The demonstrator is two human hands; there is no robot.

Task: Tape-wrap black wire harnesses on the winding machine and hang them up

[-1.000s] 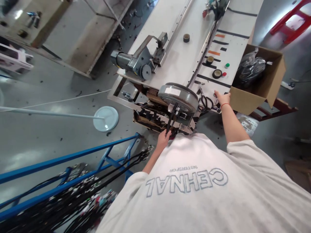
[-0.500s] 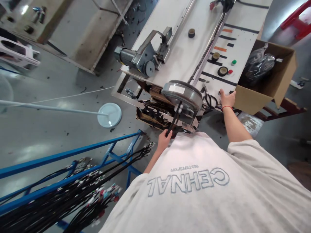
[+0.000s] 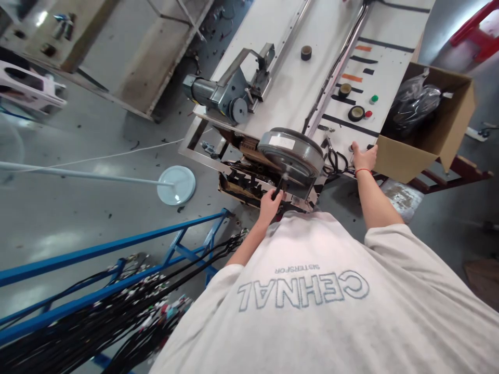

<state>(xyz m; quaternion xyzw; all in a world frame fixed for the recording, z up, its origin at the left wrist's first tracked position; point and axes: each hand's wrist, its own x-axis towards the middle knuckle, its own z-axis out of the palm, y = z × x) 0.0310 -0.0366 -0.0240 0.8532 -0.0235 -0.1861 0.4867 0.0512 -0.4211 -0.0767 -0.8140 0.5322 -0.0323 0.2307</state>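
Observation:
A round grey hub motor [image 3: 291, 152] lies flat on the near end of the white workbench [image 3: 288, 88]. My left hand [image 3: 270, 201] is closed round the black cable [image 3: 279, 190] that comes out of the motor's near side, close up to the motor. My right hand [image 3: 364, 156] rests on the bench's near right corner, fingers spread flat on the surface, beside black-handled scissors [image 3: 336, 160] and the cardboard box [image 3: 424, 130]. It holds nothing.
The box holds a black plastic bag [image 3: 413, 104]. Tape rolls [image 3: 356, 112] and green and red buttons [image 3: 373, 98] sit on the bench, with a metal motor fixture [image 3: 230, 98] at its left. A blue rack [image 3: 105, 270] hung with black cable harnesses stands lower left. A white disc base [image 3: 176, 184] lies on the floor.
My left hand has slid up along the black cable, from well below the motor to right beside it. My right hand has stayed on the bench corner.

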